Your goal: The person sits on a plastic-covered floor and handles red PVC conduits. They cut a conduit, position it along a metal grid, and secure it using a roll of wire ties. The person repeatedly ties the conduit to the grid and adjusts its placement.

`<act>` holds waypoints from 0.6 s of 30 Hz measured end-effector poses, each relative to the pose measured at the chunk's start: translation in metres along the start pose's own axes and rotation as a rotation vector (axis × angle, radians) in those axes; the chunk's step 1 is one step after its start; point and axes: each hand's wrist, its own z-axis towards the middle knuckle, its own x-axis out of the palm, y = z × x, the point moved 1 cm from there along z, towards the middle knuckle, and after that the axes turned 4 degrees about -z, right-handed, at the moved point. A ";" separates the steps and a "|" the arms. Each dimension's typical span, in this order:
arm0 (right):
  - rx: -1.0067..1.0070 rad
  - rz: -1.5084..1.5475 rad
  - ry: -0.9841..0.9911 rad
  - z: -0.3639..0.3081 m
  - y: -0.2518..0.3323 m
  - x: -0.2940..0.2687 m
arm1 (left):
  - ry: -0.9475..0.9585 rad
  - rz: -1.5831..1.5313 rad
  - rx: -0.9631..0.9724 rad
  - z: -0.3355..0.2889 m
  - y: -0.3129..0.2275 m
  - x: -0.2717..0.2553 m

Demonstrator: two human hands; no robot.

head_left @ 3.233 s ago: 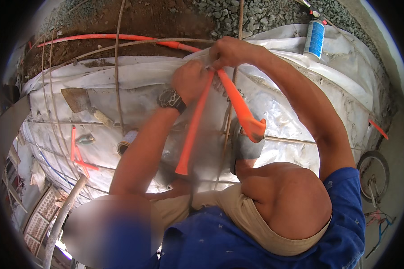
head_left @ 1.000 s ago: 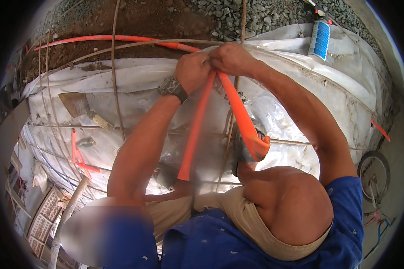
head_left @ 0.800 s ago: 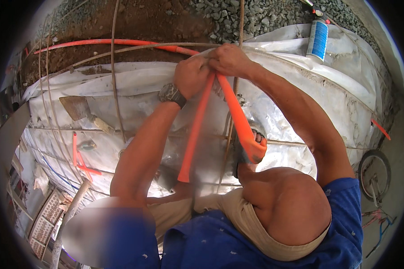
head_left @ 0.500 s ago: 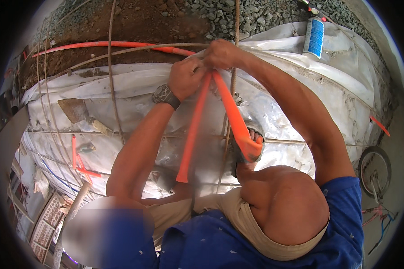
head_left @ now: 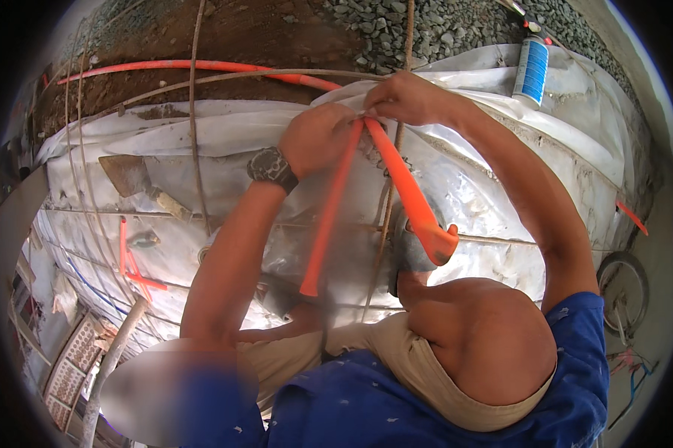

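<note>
Two orange plastic tubes, a left one (head_left: 326, 224) and a right one (head_left: 408, 196), slant apart downward from a shared top point at my fingertips. The right tube's lower end is bent and flared, close to my foot. My left hand (head_left: 315, 140), with a watch (head_left: 271, 169) at the wrist, is closed just left of that top point. From the right, my right hand (head_left: 405, 98) pinches at the same spot, thumb and finger together. Whatever is between the fingertips is too small to make out. A thin upright steel bar (head_left: 400, 142) passes beside the right hand.
Whitish plastic sheeting (head_left: 224, 138) lies under a grid of steel bars. A trowel (head_left: 131, 178) and orange tube pieces (head_left: 131, 261) lie on the left. A long orange tube (head_left: 164, 66) crosses the soil. On the right are a blue-white can (head_left: 530, 71) and gravel (head_left: 426, 33).
My right hand has drawn back slightly to the right, so both hands' fingertips show more apart. The whole view has shifted a little; the tubes still meet at my fingertips.
</note>
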 end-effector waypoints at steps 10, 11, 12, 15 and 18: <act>0.006 0.045 -0.170 -0.025 0.004 0.020 | 0.468 -0.490 -0.910 -0.089 -0.080 -0.016; 0.001 0.077 -0.159 -0.026 0.005 0.021 | 0.399 -0.654 -0.978 -0.091 -0.087 -0.017; -0.001 0.093 -0.152 -0.027 0.005 0.021 | 0.335 -0.789 -1.082 -0.089 -0.091 -0.020; 0.007 0.054 -0.144 -0.030 0.005 0.023 | 0.223 -0.875 -0.969 -0.078 -0.103 -0.029; -0.016 0.011 -0.186 -0.031 0.005 0.026 | -0.072 -1.040 -0.778 -0.055 -0.114 -0.026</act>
